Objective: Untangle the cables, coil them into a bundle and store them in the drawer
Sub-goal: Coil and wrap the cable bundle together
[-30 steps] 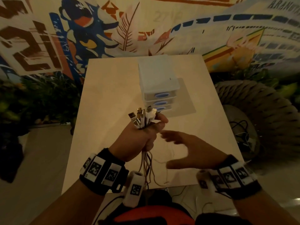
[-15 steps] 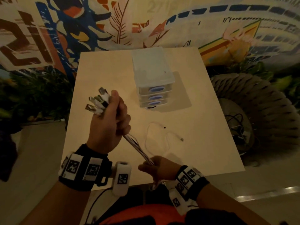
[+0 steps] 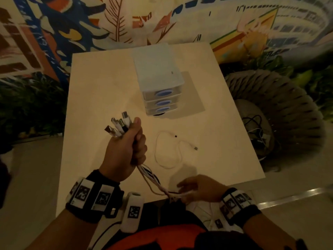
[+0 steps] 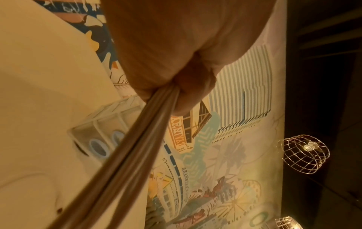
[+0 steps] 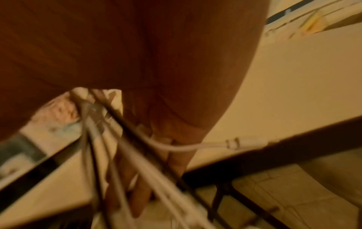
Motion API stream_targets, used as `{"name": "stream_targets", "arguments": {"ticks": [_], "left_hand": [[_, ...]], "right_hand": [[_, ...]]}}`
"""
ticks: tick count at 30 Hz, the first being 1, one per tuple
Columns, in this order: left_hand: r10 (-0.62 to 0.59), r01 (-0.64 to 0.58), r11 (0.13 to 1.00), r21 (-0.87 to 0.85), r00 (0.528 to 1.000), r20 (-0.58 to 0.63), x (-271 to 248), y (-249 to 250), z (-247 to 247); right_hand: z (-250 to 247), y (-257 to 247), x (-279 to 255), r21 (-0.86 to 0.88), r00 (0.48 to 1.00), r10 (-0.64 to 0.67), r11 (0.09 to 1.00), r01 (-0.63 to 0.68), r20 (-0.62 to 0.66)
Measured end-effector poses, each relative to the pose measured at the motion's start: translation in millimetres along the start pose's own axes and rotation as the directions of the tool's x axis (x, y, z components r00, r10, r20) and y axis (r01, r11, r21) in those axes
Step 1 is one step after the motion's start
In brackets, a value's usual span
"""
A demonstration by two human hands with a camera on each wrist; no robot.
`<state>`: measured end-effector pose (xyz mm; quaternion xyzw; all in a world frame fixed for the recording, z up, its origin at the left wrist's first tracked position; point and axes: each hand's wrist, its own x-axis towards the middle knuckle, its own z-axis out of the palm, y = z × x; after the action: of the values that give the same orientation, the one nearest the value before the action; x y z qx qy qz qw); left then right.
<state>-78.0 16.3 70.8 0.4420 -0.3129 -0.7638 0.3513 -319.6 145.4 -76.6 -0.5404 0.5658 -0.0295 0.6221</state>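
Observation:
My left hand (image 3: 128,147) grips a bunch of cables (image 3: 153,179) in a fist above the table, several USB plugs (image 3: 119,126) sticking out of its top. The strands run down and right to my right hand (image 3: 194,190), which holds them at the table's near edge. In the left wrist view the cables (image 4: 125,155) leave the closed left hand (image 4: 176,86) as a tight band. The right wrist view is blurred: cables (image 5: 117,139) pass under the right hand (image 5: 156,124), one white plug (image 5: 248,143) trailing free. A white three-drawer unit (image 3: 158,82) with blue handles stands at the table's far middle, drawers closed.
One loose white cable (image 3: 171,150) lies looped on the pale table (image 3: 100,87) right of my left hand. A woven round chair (image 3: 281,112) with more cables on its seat stands to the right. A painted wall rises behind the table.
A second ago my left hand held the bunch near the drawers and my right hand was open. My right hand since closed on the strands and slid down them to the near edge.

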Motion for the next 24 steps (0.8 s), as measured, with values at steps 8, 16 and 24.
{"name": "stream_targets", "arguments": {"ticks": [8,16,24], "left_hand": [[-0.045,0.046,0.999,0.027,0.998,-0.032,1.5,-12.3,4.7],[0.017,-0.012,0.996,0.090,0.998,-0.053,-2.8,-5.1,-3.3],[0.270,-0.245,0.913,0.327,0.962,-0.033,-4.8,5.8,-5.5]], "right_hand": [[-89.8,-1.2,49.4,0.002,0.811,0.073,0.996,-0.089,-0.581],[-77.3,8.0,102.2,-0.282,0.767,0.161,0.867,-0.410,-0.621],[-97.1,-85.1,2.9,-0.321,0.810,-0.203,0.947,0.019,-0.550]]}}
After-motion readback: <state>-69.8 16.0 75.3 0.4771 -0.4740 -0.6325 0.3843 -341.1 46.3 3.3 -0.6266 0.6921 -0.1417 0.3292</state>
